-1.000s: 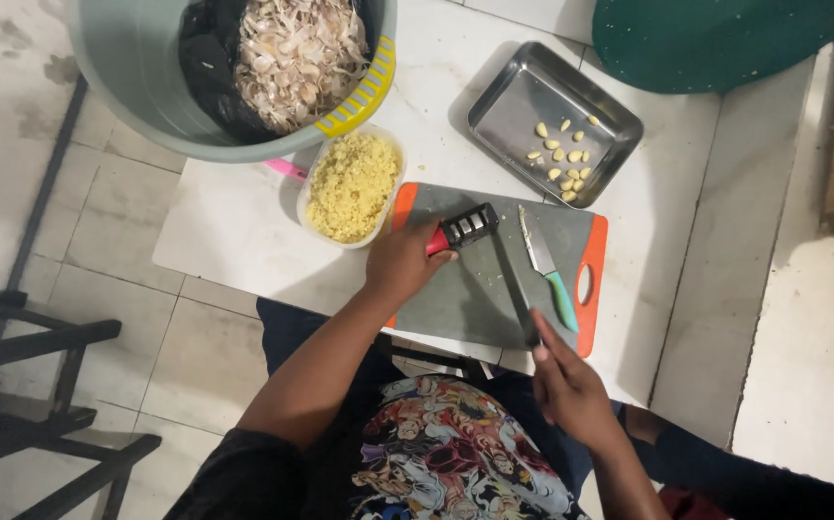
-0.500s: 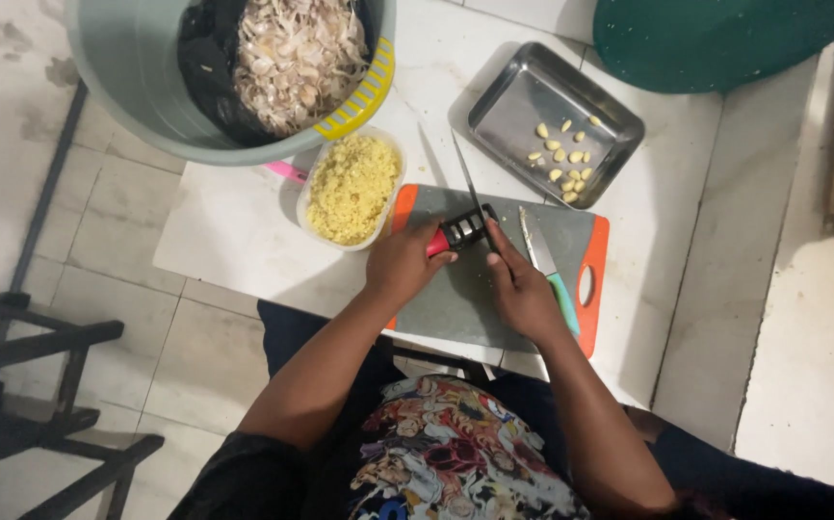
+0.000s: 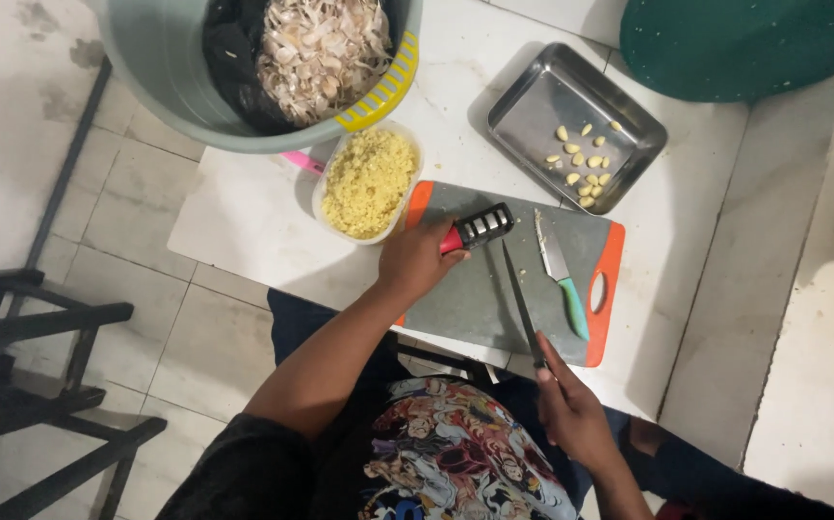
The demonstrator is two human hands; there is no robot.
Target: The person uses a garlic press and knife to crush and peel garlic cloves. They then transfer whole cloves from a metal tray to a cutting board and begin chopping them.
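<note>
My left hand [image 3: 419, 258] grips the knife sharpener [image 3: 476, 228] on the cutting board [image 3: 480, 289], right hand [image 3: 568, 409] holds a long knife [image 3: 520, 300]. Tub [image 3: 367, 183] holds minced garlic, tray [image 3: 533, 106] peeled cloves, bucket [image 3: 162, 67] skins.

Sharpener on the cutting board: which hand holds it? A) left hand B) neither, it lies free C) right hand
A: the left hand grips the red handle of the sharpener on the cutting board, while the right hand holds a long knife.
</note>
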